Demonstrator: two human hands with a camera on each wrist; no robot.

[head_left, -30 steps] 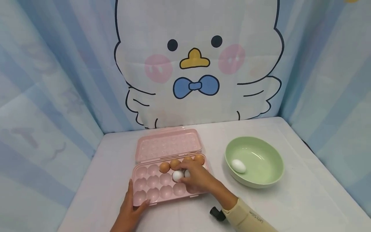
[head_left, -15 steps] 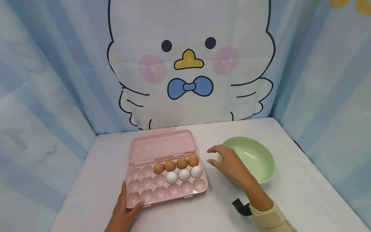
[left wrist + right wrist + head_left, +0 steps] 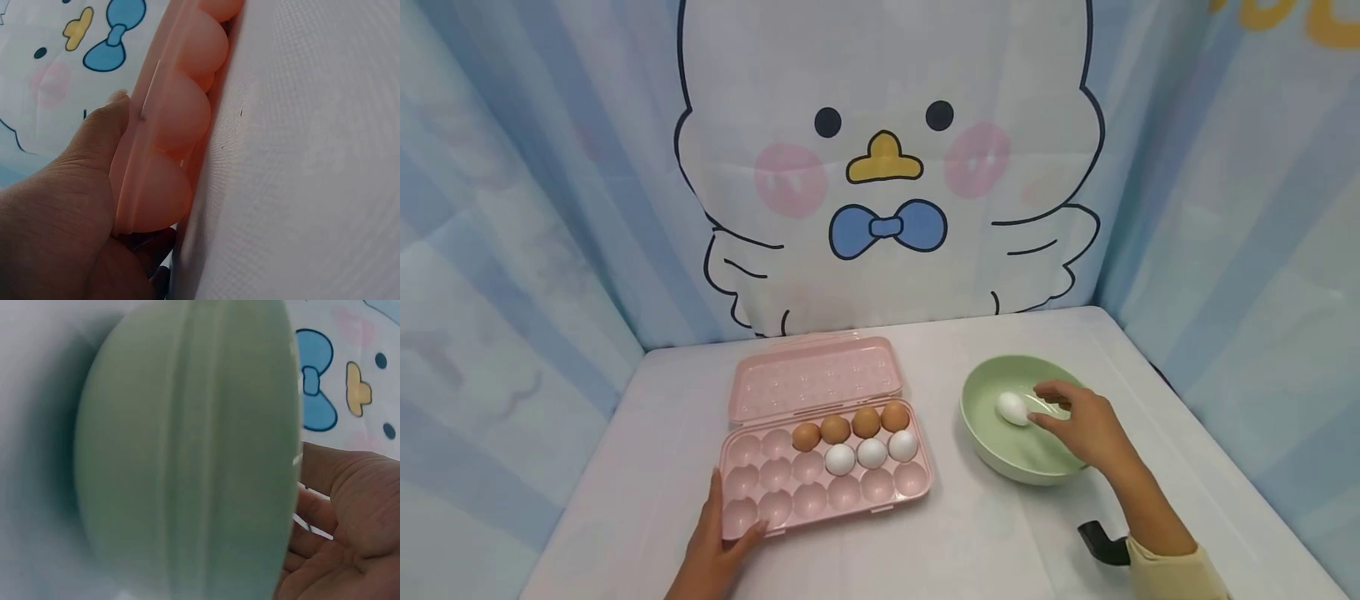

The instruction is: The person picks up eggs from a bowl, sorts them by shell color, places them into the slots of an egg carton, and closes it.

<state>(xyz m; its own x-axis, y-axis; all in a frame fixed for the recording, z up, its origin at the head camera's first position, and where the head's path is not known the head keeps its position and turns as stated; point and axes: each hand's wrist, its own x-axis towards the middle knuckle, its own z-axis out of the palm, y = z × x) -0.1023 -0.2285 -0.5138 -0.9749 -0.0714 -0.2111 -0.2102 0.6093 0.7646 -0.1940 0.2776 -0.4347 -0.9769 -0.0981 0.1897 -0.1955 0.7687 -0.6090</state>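
Observation:
A pink egg box (image 3: 820, 521) lies with its lid (image 3: 816, 379) folded back. Four-wide rows show several brown eggs (image 3: 835, 429) at the back and three white eggs (image 3: 872, 453) in the middle row. My left hand (image 3: 707, 542) grips the box's near left corner; the left wrist view has the thumb (image 3: 115, 122) along the rim and fingers curled round the end. Over the green bowl (image 3: 1026, 477) my right hand (image 3: 1086, 425) is held with thumb and fingers spread apart, thumb tip right at a lone white egg (image 3: 1012, 408). In the right wrist view the bowl's wall hides the fingertips.
A white cloth covers the table (image 3: 925, 550). A black curved piece (image 3: 1103, 543) sits beside my right wrist. Behind the table hangs a curtain (image 3: 887, 275) printed with a cartoon bird, and striped curtains flank both sides.
My right hand has left a white egg in the box's middle row and moved right, over the bowl to the egg there. The left hand has kept its grip on the corner.

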